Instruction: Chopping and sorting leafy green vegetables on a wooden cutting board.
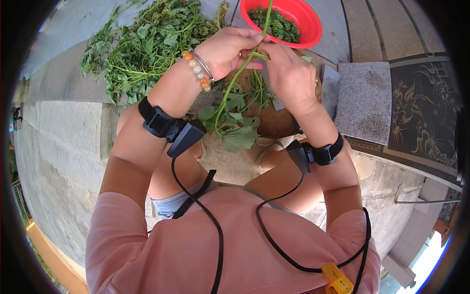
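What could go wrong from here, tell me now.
The green stem pinched by the left hand and right hand might snap or slip. The red basin sits just beyond them, so a stray knock could spill its greens. The slack black cable over the pink shirt could snag.

Greens and a red basin on grey paving
The greens lie heaped at left; the basin stands to their right.

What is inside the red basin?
The red basin holds a heap of small green leafy pieces. What lies beneath them is covered; a stem crosses in front, and the picture's top edge cuts off the far side.
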A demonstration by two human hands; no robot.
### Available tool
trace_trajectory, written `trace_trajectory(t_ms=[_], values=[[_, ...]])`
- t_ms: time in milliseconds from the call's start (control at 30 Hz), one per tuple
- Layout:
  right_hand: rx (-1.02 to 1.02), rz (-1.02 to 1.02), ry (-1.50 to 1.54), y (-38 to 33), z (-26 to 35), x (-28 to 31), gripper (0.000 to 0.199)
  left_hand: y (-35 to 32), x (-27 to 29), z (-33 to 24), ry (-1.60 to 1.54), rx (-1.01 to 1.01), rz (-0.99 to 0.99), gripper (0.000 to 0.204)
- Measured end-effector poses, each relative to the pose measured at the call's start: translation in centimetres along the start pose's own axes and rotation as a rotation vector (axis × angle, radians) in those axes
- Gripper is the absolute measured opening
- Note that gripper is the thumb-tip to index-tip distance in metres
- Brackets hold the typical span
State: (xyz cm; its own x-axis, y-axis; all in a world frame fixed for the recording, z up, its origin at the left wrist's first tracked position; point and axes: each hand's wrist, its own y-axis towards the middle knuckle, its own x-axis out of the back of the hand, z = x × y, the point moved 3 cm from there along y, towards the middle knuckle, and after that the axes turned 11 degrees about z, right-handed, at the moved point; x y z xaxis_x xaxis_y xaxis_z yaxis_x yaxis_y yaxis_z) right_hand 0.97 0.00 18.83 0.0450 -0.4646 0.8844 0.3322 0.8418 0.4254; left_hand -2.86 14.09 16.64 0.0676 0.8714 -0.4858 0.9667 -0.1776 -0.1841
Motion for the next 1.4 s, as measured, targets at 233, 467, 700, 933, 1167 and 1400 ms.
trace_trajectory(t_ms=[233,467,700,933,1167,1400], values=[[-0.269,0.155,0.629,0.3,-1.5,-1.3,0.016,-0.2,2.1,-1.1,-0.154,-0.144,0.060,0.030],[-0.363,0.405,1.051,-0.4,-0.1,-4.3,0.025,0.0,2.9,-1.4,-0.433,-0.212,0.089,0.032],[-0.273,0.460,0.980,-0.2,0.6,-3.3,0.020,0.1,2.3,-1.0,-0.463,-0.162,0.127,0.033],[-0.163,0.432,0.568,-0.2,1.5,-1.8,0.015,0.3,2.1,-0.3,-0.414,-0.121,0.097,0.032],[-0.088,0.243,0.474,-0.3,0.8,-1.2,0.015,0.6,0.9,0.5,-0.264,-0.077,-0.043,0.030],[-0.694,0.529,1.517,-1.2,2.0,-3.8,0.015,0.2,4.6,-1.5,-0.553,-0.322,0.102,0.027]])
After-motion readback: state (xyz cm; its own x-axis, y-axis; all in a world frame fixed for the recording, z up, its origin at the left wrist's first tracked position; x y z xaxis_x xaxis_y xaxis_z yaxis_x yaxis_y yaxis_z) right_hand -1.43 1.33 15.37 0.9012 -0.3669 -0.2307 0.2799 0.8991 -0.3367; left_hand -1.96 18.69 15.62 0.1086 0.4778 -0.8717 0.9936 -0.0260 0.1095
